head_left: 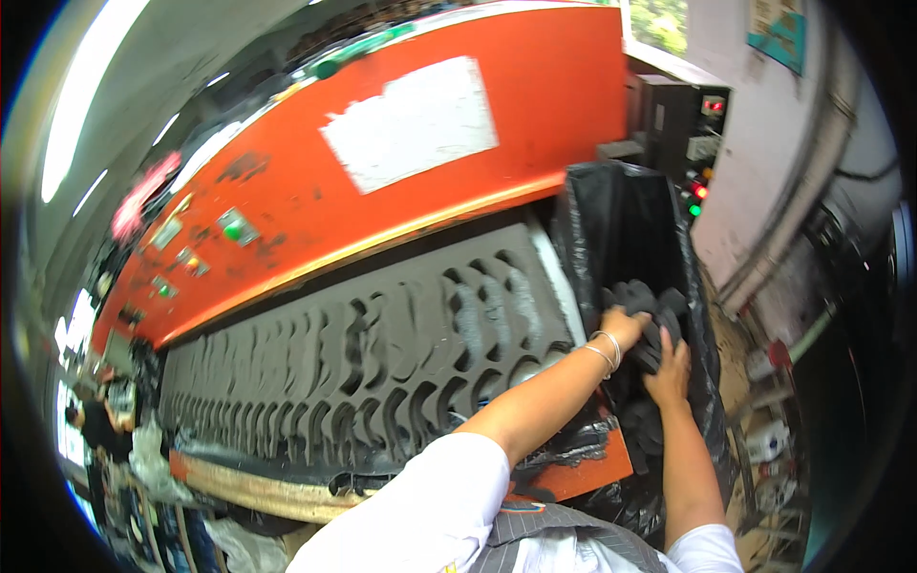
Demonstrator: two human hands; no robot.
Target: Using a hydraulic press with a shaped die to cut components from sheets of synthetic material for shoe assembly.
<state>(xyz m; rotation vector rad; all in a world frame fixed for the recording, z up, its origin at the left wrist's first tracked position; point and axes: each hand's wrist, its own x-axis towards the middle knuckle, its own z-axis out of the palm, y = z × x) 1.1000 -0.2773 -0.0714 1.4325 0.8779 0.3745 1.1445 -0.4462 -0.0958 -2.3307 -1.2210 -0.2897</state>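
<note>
Both my hands reach into a black plastic bag (611,210) standing open at the right end of a press. My left hand (626,329), with bangles at the wrist, closes over a bunch of dark grey foam cutouts (671,307) with rounded ends. From the near side my right hand (671,368) grips the same bunch, fingers pressed against it. More grey cutouts (643,427) lie lower in the bag, partly hidden by my arms. Beside my left forearm spreads a grey foam sheet (401,296), with rows of curved shapes cut out of it.
An orange press beam (564,95) with buttons spans behind the foam sheet. A black control box (669,124) with lit lamps stands beyond the bag. Pipes (802,201) run along the wall at right. Another person (100,425) is far off at left.
</note>
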